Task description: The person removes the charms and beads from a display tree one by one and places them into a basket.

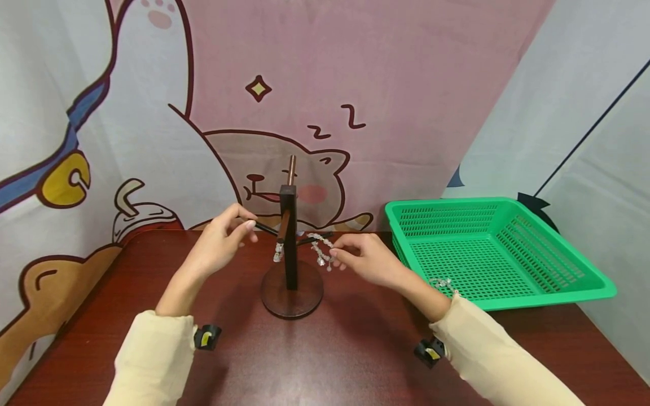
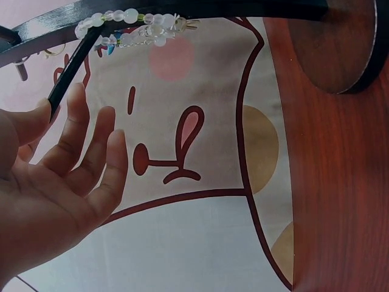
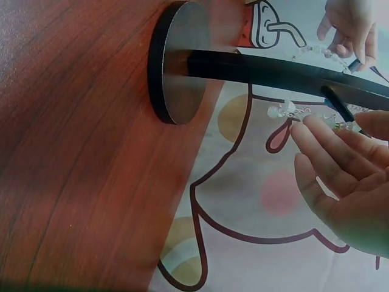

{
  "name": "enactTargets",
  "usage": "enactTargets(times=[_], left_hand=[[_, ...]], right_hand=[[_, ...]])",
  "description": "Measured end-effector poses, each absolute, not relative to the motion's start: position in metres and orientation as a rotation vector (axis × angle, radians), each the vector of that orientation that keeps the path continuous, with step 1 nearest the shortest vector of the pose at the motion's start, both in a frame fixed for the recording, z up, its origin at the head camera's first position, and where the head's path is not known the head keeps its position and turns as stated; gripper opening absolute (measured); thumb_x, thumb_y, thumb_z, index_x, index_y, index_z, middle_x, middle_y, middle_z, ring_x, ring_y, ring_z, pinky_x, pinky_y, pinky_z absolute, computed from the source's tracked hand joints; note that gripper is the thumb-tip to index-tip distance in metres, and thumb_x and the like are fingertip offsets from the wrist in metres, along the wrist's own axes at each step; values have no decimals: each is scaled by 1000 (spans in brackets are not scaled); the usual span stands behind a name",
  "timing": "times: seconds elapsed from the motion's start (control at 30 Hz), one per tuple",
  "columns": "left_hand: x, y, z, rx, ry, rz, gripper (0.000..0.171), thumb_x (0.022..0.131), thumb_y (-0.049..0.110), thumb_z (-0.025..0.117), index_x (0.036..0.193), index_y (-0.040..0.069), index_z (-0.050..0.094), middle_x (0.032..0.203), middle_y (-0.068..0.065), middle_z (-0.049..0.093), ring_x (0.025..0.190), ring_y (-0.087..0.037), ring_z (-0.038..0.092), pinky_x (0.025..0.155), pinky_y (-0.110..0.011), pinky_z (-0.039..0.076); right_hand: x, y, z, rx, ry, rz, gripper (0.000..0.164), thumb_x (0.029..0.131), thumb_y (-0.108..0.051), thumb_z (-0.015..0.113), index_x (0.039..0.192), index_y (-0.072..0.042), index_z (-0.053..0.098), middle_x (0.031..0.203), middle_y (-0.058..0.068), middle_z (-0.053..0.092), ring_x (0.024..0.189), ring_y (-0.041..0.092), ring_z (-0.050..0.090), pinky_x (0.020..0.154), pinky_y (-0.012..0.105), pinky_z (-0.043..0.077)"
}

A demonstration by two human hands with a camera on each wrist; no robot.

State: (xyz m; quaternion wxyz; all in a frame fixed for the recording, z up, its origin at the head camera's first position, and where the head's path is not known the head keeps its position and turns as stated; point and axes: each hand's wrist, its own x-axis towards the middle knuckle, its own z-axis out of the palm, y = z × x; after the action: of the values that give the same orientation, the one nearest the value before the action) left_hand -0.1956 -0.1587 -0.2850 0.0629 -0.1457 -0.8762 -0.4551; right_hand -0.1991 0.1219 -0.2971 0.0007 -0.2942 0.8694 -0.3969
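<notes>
A dark wooden stand (image 1: 289, 242) with a round base (image 1: 291, 304) and several side pegs stands upright on the table. My left hand (image 1: 220, 239) pinches the end of its left peg (image 2: 73, 70) between thumb and forefinger, the other fingers loosely bent. A bracelet of clear and pale beads (image 2: 130, 17) hangs around that peg close to the post. On the other side, my right hand (image 1: 368, 260) pinches a second beaded bracelet (image 1: 321, 248) at the right peg (image 3: 337, 103). This bracelet overlaps the peg in the head view, its lower beads dangling.
To the right a green plastic basket (image 1: 500, 304) sits on the reddish-brown table (image 1: 233, 361). Another beaded bracelet (image 1: 443, 283) lies inside it near the front left, partly behind the right forearm. A cloth with cartoon animals (image 1: 406, 113) hangs behind the stand.
</notes>
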Motion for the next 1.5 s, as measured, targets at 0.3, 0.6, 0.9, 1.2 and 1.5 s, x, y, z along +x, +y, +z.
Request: enactTargets(times=[0.3, 0.6, 0.9, 1.2, 1.5], left_hand=[[-197, -158, -286, -444, -2632, -1353, 15, 97, 13, 46, 109, 5, 52, 76, -7, 62, 81, -24, 59, 72, -37, 47], [-196, -158, -285, -454, -2632, -1349, 15, 97, 12, 46, 109, 5, 52, 76, -6, 62, 81, -24, 59, 71, -37, 47], [-196, -158, -285, -443, -2646, -1351, 16, 97, 14, 45, 109, 6, 52, 77, -6, 62, 82, -24, 59, 73, -38, 47], [-196, -158, -285, -451, -2642, -1365, 16, 97, 13, 46, 109, 6, 52, 77, -7, 62, 83, -25, 60, 74, -42, 48], [-195, -158, -285, -450, -2640, -1364, 16, 97, 14, 45, 109, 5, 52, 77, -7, 62, 83, -25, 60, 73, -40, 48]], right_hand=[[-200, 132, -294, -975, 2753, -1239, 12, 89, -12, 59, 84, -5, 66, 70, 3, 65, 64, 17, 61, 58, 26, 47], [-199, 140, -287, -965, 2765, -1257, 10, 88, -10, 60, 86, -2, 66, 69, -2, 65, 63, 17, 63, 59, 27, 48], [-197, 148, -280, -947, 2760, -1257, 9, 88, -9, 60, 85, -4, 66, 69, -1, 64, 63, 12, 60, 61, 28, 49], [-196, 158, -275, -919, 2805, -1218, 8, 88, -11, 60, 87, -6, 67, 69, -2, 63, 64, 13, 60, 61, 27, 47], [-193, 169, -269, -930, 2824, -1189, 8, 89, -11, 60, 87, -8, 67, 68, -6, 62, 64, 9, 58, 63, 26, 47]])
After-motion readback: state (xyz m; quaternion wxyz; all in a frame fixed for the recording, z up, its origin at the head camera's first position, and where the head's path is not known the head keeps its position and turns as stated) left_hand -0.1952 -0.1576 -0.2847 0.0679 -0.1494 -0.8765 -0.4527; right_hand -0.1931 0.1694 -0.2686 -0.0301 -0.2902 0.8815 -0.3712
